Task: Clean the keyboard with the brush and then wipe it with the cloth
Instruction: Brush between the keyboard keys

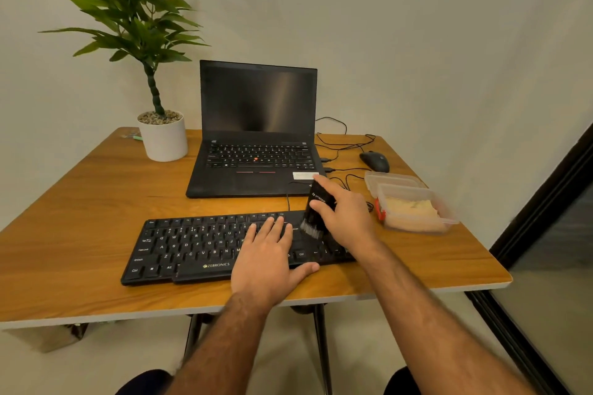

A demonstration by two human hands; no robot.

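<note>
A black Zebronics keyboard (192, 247) lies near the front edge of the wooden table (96, 202). My left hand (266, 260) rests flat on its right half, fingers straight, thumb at the front edge. My right hand (345, 218) grips a black brush (316, 208), index finger stretched along its handle. The pale bristles touch the keys at the keyboard's right end. A beige cloth (412, 207) lies inside a clear plastic container (449, 215) to the right of the keyboard.
An open black laptop (256, 138) stands behind the keyboard, with a black mouse (374, 161) and loose cables at its right. A potted plant (163, 135) stands at the back left. A dark door frame (545, 202) runs down the right.
</note>
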